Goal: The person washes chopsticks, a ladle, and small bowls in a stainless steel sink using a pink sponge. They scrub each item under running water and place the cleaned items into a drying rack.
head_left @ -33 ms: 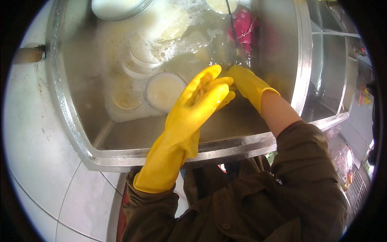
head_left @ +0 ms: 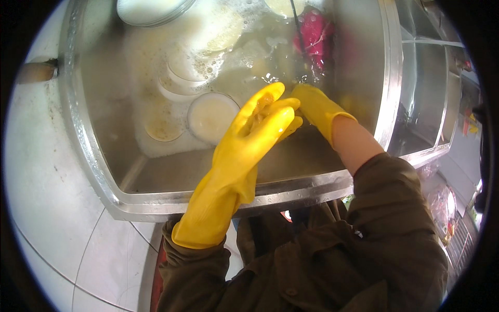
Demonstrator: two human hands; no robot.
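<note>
Both my hands wear yellow rubber gloves over a stainless steel sink [head_left: 156,200] of cloudy, foamy water. My left hand [head_left: 265,112] is held over the near part of the sink, fingers stretched out and partly apart. Brownish wet bits show in its palm; I cannot make out what they are. My right hand [head_left: 314,104] reaches in just right of it, wrist bent, its fingers hidden in the water and behind the left fingers. Left of my left hand, a round white dish [head_left: 212,118] lies in the suds, with more round dishes [head_left: 163,125] partly sunk beside it.
Stacked white plates [head_left: 153,11] stand at the far left of the sink. A pink cloth-like thing [head_left: 315,35] lies in the water at the far right, with a thin dark rod [head_left: 296,23] beside it. Another steel basin [head_left: 423,93] adjoins on the right. White tiles [head_left: 52,208] lie left.
My right hand and forearm have shifted very slightly left. The water splashes near the fingers look different; my left hand stays nearly still.
</note>
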